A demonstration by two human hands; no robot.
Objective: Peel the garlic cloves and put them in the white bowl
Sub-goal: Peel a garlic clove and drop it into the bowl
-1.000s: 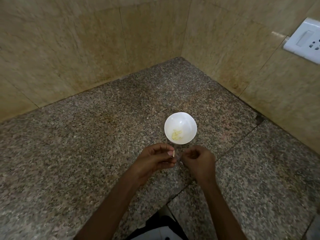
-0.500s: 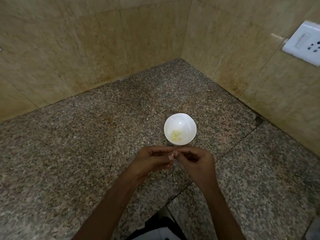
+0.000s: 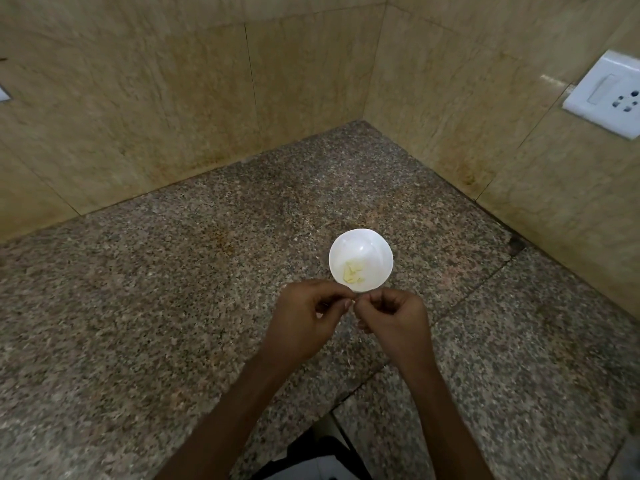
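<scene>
Home kitchen corner: speckled granite countertop [image 3: 173, 306], beige marble-look wall tiles [image 3: 156, 116] meeting behind it, white switch-and-socket plate [image 3: 604, 95] above the countertop's right edge.

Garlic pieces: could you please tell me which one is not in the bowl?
The garlic piece pinched between the left hand and right hand; the other pieces lie inside the white bowl.

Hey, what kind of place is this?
Probably a home kitchen corner: a speckled granite counter meets tan tiled walls, a white switch-and-socket plate sits on the right-hand wall, and peeled garlic pieces lie in a white bowl.
</scene>
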